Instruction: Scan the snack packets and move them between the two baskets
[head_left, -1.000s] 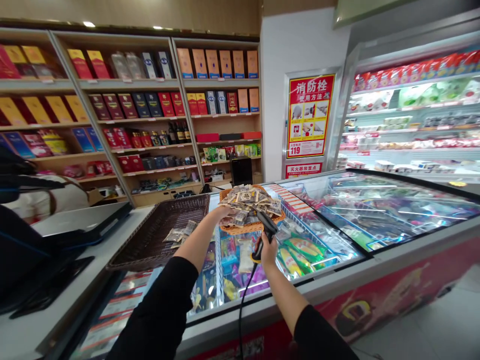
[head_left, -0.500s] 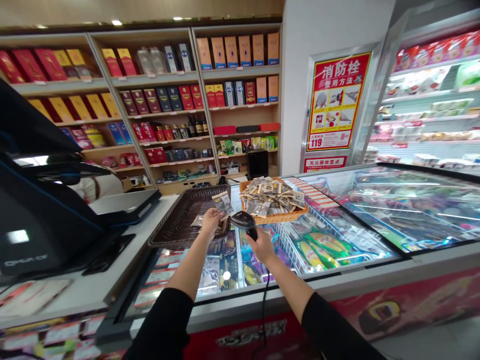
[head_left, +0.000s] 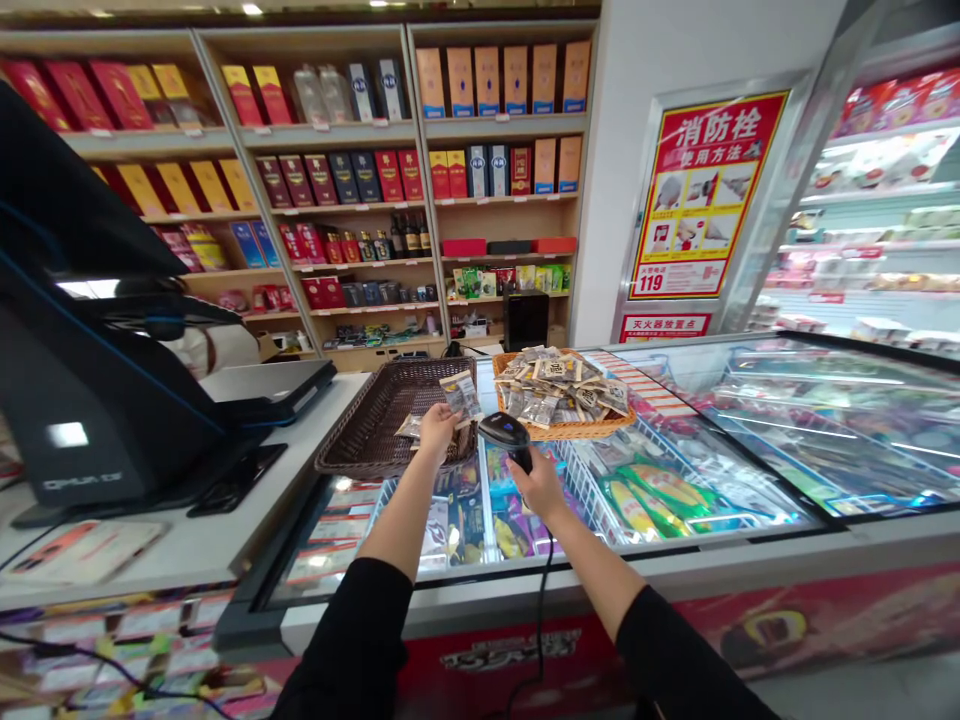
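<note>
My left hand (head_left: pixel 437 432) pinches a small snack packet (head_left: pixel 460 395) by its lower edge, above the right side of a dark brown woven basket (head_left: pixel 352 425). A few similar packets (head_left: pixel 411 428) lie in that basket. My right hand (head_left: pixel 541 482) is wrapped round the handle of a black barcode scanner (head_left: pixel 504 431), whose head points left toward the packet. Its cable (head_left: pixel 541 610) hangs down the freezer's front. Just behind the scanner, an orange woven basket (head_left: pixel 577 430) is heaped with the same kind of packets (head_left: pixel 559 385).
Both baskets stand on the glass top of a chest freezer (head_left: pixel 675 535). On the left counter (head_left: pixel 217 540) are a black checkout terminal (head_left: pixel 97 400), a scale (head_left: pixel 274 385) and a phone-like black device (head_left: pixel 236 480). Behind the terminal a person (head_left: pixel 217 350) is partly hidden.
The whole view has shifted, so the scene sits slightly further right and the shelves higher. Both hands keep their holds on the packet and the scanner, with little movement relative to the baskets.
</note>
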